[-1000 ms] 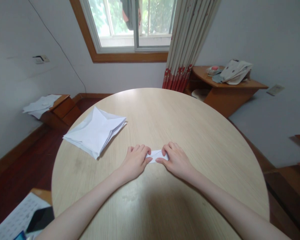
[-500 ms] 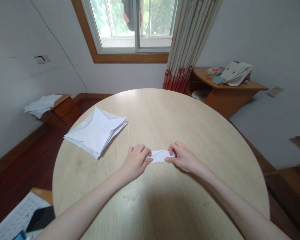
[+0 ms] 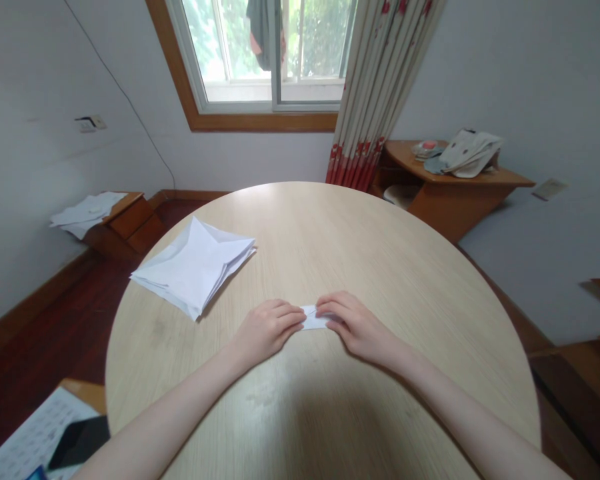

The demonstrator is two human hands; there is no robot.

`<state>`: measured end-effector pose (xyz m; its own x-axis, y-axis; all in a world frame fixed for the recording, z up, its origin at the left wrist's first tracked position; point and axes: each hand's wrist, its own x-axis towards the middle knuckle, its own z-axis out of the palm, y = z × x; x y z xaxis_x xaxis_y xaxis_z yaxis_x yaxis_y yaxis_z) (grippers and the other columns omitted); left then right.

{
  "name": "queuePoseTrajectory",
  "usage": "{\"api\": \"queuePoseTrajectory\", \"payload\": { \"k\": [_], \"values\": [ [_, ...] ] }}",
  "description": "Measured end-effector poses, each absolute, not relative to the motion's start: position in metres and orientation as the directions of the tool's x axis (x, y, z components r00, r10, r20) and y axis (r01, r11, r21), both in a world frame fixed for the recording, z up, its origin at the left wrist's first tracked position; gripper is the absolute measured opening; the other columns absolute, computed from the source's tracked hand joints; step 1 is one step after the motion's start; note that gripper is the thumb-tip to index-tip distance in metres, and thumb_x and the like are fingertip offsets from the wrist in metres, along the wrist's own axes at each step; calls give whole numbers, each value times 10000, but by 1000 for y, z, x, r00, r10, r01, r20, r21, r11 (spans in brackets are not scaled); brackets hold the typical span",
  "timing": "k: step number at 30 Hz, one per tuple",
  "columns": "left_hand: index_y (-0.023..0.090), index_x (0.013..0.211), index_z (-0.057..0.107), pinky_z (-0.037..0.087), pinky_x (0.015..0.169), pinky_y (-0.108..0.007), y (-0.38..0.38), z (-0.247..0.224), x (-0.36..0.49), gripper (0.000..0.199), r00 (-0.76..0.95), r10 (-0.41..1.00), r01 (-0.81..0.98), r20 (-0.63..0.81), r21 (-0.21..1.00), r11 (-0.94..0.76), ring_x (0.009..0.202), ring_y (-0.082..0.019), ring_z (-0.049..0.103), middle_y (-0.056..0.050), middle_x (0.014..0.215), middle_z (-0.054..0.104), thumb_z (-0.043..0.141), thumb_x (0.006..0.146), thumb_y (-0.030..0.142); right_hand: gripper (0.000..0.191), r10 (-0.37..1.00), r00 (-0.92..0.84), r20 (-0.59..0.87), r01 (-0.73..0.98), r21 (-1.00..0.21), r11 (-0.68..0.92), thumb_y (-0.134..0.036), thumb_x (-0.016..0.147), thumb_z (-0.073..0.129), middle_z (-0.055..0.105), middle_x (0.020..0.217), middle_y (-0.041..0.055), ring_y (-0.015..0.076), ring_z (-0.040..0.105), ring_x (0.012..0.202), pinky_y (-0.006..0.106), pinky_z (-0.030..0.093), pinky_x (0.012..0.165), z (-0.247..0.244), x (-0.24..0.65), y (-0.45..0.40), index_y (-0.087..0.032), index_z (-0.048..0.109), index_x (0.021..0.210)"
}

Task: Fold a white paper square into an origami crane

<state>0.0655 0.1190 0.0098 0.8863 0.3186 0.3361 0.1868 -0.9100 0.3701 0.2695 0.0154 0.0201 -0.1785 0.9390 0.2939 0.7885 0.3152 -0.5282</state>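
Compared with half a second ago, the right hand has shifted inward toward the left hand, so less of the folded white paper strip shows between them. The fingers of both hands, which were curled at the strip's two ends, are now straighter and lie lower over it. The stack of white paper keeps its place on the far left part of the table, and the whole scene sits slightly lower in view

Counted, there are two hands on one strip. The left hand grasps its left end, fingers over the top and thumb at the near side; the right hand grasps the right end, fingertips toward the far edge and thumb toward the near one. The strip lies at the near middle of the one round table, well apart from the one stack, whose sheets are too tightly layered to count. Beyond stand one window, one curtain and one corner desk with one cloth bag. At lower left, one printed sheet lies under one dark flat object, probably a phone, though the forearm partly covers it
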Motion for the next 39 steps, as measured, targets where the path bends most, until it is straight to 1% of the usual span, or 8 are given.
{"api": "queuePoseTrajectory", "payload": {
  "k": [3, 6, 13, 18, 23, 31, 36, 39],
  "values": [
    [211, 1050, 685, 499, 873, -324, 122, 8, 63, 274, 892, 269, 155, 363, 313, -937, 994, -185, 639, -35, 1089, 716, 433, 985, 295, 323, 892, -300, 339, 765, -474, 437, -48, 898, 396, 682, 1098, 85, 190, 598, 1034, 369, 470, 900, 17, 268, 15, -188, 638, 1060],
    [210, 1032, 699, 518, 855, -317, 123, 6, 62, 283, 881, 245, 146, 404, 261, -954, 973, -180, 655, -29, 1075, 725, 429, 987, 283, 348, 873, -331, 357, 787, -406, 465, -40, 903, 396, 703, 1098, 77, 192, 618, 1024, 360, 492, 892, 13, 269, 15, -176, 656, 1090],
    [185, 1024, 704, 541, 819, -325, 125, 2, 63, 254, 875, 189, 104, 446, 208, -972, 941, -183, 638, -42, 1062, 717, 499, 958, 320, 164, 832, -356, 426, 791, -337, 511, -199, 925, 516, 700, 1034, 79, 219, 626, 961, 379, 511, 834, 8, 269, 18, -177, 670, 977],
    [194, 993, 708, 538, 790, -313, 123, 5, 64, 247, 884, 199, 121, 424, 202, -972, 931, -179, 621, -45, 1053, 704, 483, 963, 292, 134, 826, -335, 453, 787, -348, 510, -232, 931, 523, 673, 933, 80, 205, 607, 879, 356, 507, 760, 4, 265, 24, -171, 630, 878],
    [200, 1001, 707, 532, 785, -314, 123, 7, 63, 265, 893, 204, 129, 402, 206, -970, 927, -180, 618, -45, 1056, 702, 464, 971, 301, 136, 824, -320, 467, 775, -371, 511, -226, 940, 514, 665, 916, 72, 188, 598, 858, 321, 502, 731, 4, 265, 25, -174, 615, 865],
    [190, 971, 696, 526, 775, -302, 122, 9, 65, 272, 890, 178, 114, 421, 173, -978, 890, -170, 635, -37, 1003, 724, 436, 983, 267, 189, 818, -344, 460, 807, -301, 508, -206, 975, 429, 668, 896, 77, 193, 588, 856, 323, 502, 735, 5, 263, 25, -166, 597, 899],
    [161, 950, 664, 521, 777, -300, 118, 10, 66, 263, 877, 229, 132, 423, 245, -960, 867, -172, 649, -52, 937, 721, 416, 982, 244, 195, 820, -351, 452, 820, -274, 502, -181, 975, 404, 659, 886, 82, 199, 581, 841, 331, 500, 730, 7, 259, 24, -162, 588, 914],
    [161, 945, 643, 514, 778, -298, 115, 10, 65, 244, 868, 313, 181, 385, 341, -922, 869, -175, 645, -59, 934, 702, 414, 975, 240, 218, 847, -284, 449, 834, -320, 449, -178, 977, 378, 637, 942, 103, 198, 578, 861, 332, 502, 733, 6, 256, 22, -160, 586, 916]
  ]
}}
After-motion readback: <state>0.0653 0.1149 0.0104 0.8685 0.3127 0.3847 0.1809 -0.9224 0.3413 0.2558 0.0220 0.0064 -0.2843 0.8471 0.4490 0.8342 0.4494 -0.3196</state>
